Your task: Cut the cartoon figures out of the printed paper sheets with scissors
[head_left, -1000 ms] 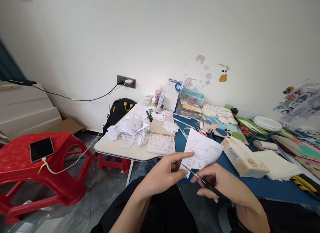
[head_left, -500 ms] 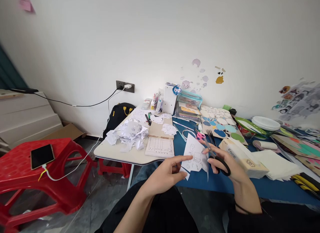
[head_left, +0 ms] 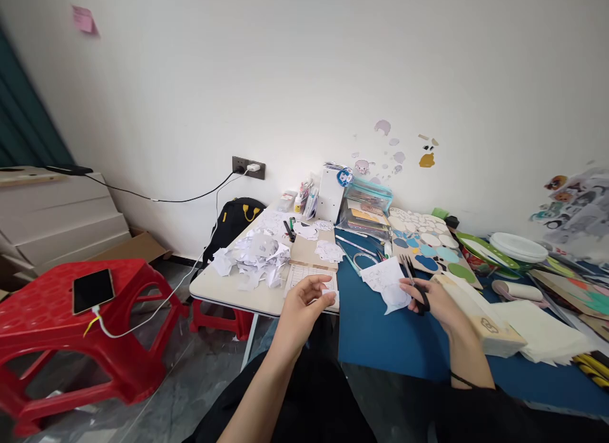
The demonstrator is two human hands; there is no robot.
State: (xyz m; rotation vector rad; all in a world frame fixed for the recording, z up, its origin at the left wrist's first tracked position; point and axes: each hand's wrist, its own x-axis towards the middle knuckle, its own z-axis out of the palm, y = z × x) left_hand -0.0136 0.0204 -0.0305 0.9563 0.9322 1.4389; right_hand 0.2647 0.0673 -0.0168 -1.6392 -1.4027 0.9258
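We've got our L hand [head_left: 304,303] by the near edge of the white surface [head_left: 228,292], thumb + index together on a small paper scrap [head_left: 335,296], just in front of the printed form [head_left: 297,275]; scrap's partly hidden by our fingers, so can't tell its full shape. Our R hand [head_left: 440,306] is over the blue surface [head_left: 380,341], fingers clamped on the scissors [head_left: 421,301] (blk handles) + the drawing sheet [head_left: 389,287]. Sheet pos: btwn our two hands, nearer R, tilted, line art showing, lower edge uneven. Blades partly hidden, can't tell if they're apart. Our hands are well apart, no contact. Offcut pile [head_left: 257,256] sits on the white surface, L of the form; cut-out drawings [head_left: 328,251] lie just behind the form. Beyond the sheet we see a clear pouch [head_left: 366,211] w/ teal trim and a dot board [head_left: 428,246], circles in blue/green/white. Tissue box [head_left: 483,316] is just beside our R hand, w/ a napkin stack [head_left: 542,329] next to it. Far L: red stool [head_left: 114,348] w/ a dark-screened device [head_left: 94,290] on top, wht cable plugged in.
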